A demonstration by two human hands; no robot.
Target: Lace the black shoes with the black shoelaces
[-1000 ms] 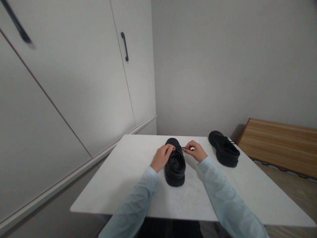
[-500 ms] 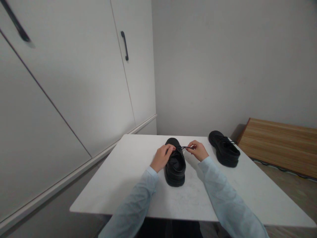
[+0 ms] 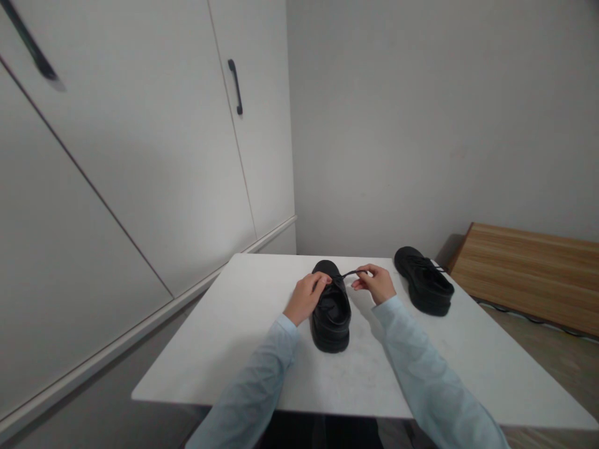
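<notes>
A black lace-up shoe (image 3: 331,330) stands on the white table, toe pointing away from me and heel toward me. My left hand (image 3: 306,296) lies over its left side, fingertips closed at the lacing. What exactly they pinch there is partly hidden. To the right of the shoe, my right hand (image 3: 375,284) pinches a black shoelace (image 3: 350,273) between thumb and forefinger. The lace runs taut from the shoe's lacing to those fingers. The other right fingers are loosely curled.
A second black shoe (image 3: 427,284) stands at the table's right back edge, its laces tied. The white table (image 3: 224,349) meets a white cabinet (image 3: 187,156) with dark handles on the left. A wood-grain board (image 3: 528,268) is on the right, beside the grey wall.
My right hand has risen slightly, and the shoelace now slants upward to it as a single strand. My left hand and the shoe have stayed in place.
</notes>
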